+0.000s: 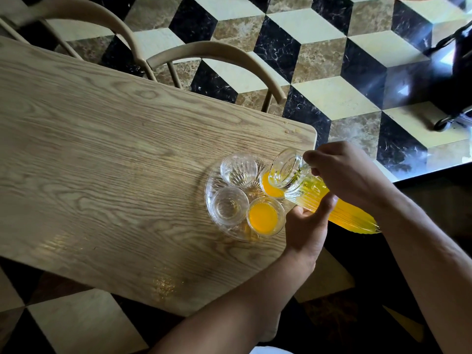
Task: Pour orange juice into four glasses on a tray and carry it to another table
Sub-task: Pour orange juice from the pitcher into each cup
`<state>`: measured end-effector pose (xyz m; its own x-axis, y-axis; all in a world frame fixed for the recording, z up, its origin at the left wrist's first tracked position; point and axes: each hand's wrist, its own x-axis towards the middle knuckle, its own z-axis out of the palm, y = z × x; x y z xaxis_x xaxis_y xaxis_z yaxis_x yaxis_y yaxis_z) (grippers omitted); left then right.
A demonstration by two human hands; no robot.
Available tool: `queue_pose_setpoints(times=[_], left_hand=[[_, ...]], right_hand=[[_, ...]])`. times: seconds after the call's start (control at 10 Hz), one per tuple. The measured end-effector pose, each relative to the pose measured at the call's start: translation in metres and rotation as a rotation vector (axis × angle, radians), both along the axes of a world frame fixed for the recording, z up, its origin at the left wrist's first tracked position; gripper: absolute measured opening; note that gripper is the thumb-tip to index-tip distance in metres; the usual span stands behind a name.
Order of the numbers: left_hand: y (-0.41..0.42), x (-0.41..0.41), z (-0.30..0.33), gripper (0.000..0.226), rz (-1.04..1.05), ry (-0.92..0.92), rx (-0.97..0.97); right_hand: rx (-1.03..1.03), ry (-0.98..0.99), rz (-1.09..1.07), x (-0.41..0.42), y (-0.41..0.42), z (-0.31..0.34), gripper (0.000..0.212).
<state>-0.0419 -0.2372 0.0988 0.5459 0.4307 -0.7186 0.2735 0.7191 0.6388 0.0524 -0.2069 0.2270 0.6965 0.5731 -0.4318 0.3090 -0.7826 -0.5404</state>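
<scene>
A round clear glass tray (212, 182) sits near the right end of the wooden table (102, 149) and holds several small glasses. The near right glass (264, 216) holds orange juice. The far right glass (270, 186) has juice running into it from a ribbed glass jug (332, 205), which is tilted with its mouth over that glass. Two glasses on the left, one far (238, 169) and one near (229, 206), hold no juice. My right hand (350, 172) grips the jug by its handle. My left hand (309, 226) supports the jug's body from below.
Two beige curved-back chairs (217, 53) stand at the table's far side. A few droplets lie near the table's far right corner (290, 130). The floor is a cube-pattern tile, and a dark wheeled object (454, 72) stands at the upper right.
</scene>
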Motion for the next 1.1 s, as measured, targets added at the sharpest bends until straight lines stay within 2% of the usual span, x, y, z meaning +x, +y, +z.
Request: queue_pose_setpoints(times=[0.4, 0.7, 0.9, 1.0, 1.1], left_hand=[[0.021, -0.010, 0.001, 0.104, 0.040, -0.002, 0.007], [0.028, -0.006, -0.002, 0.099, 0.068, 0.010, -0.042], [0.032, -0.003, -0.007, 0.103, 0.081, 0.039, -0.073], [0.033, -0.003, -0.001, 0.106, 0.091, 0.021, -0.114], [0.034, -0.001, -0.003, 0.105, 0.118, 0.013, -0.119]], right_hand=[[-0.010, -0.015, 0.042, -0.012, 0.024, -0.003, 0.038], [-0.077, -0.027, 0.073, -0.012, 0.043, -0.008, 0.032], [-0.102, -0.007, 0.005, -0.015, 0.050, -0.008, 0.034], [-0.182, -0.077, 0.212, -0.016, 0.057, -0.005, 0.021], [-0.180, -0.052, 0.176, -0.017, 0.061, -0.003, 0.022]])
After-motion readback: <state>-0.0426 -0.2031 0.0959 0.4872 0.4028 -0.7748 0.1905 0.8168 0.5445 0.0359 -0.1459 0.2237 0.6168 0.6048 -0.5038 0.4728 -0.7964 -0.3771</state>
